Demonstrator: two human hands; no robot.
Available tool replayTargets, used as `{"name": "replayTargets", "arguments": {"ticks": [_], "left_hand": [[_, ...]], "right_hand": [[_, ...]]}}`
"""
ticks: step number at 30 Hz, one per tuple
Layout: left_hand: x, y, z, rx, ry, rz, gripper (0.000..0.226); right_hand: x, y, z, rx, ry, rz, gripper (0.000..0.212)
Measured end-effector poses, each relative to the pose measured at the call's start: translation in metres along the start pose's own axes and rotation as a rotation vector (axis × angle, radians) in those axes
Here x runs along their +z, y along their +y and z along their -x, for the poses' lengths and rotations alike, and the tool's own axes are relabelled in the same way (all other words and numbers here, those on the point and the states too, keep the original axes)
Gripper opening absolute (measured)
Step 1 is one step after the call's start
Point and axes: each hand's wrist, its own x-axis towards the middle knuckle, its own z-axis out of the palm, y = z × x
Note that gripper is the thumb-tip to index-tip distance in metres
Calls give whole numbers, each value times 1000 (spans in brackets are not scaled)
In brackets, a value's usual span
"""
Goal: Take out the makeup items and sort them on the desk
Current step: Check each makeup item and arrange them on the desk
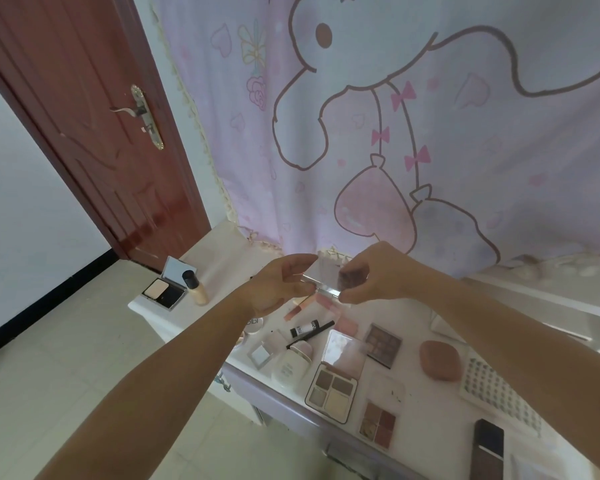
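Fingers of both hands close on one thing: a small clear-plastic compact with a dark brownish pan, held in the air at the middle of the frame. The right hand [371, 275] pinches its right end, over the dark pan, between thumb and fingertips; the left hand [281, 284] pinches its left edge with thumb and curled fingers. Blur hides whether the lid is open.

Below the hands, the white desk [426, 407] runs from centre to lower right and already carries sorted pieces: an open four-pan eyeshadow palette in a white case [331, 389], a small square red-brown quad [377, 424], a dark multi-pan palette [383, 344], a pink egg-shaped sponge case [440, 360] and pink lip tubes [303, 304] just beneath the held compact. At left of centre stand an open silver powder compact [163, 289] and a beige foundation bottle [195, 287].

To place the compact well, I would lower it level, gripping only the edges, and set it beside the other palettes without nudging them.
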Motion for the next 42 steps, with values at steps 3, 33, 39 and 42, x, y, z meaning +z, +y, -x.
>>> {"name": "replayTargets", "arguments": {"ticks": [3,33,39,42], "left_hand": [[-1,0,2,19,-35,25,54],[183,-159,-8,-374,-241,-558,62],[203,-171,-1,-376,-280,-888,47],[210,-175,0,-385,-244,-1002,36]], "right_hand": [[-2,6,-1,47,33,-100,23],[137,162,142,1002,500,-531,51],[145,168,145,1058,339,-552,57],[147,166,141,1089,339,-650,50]]}}
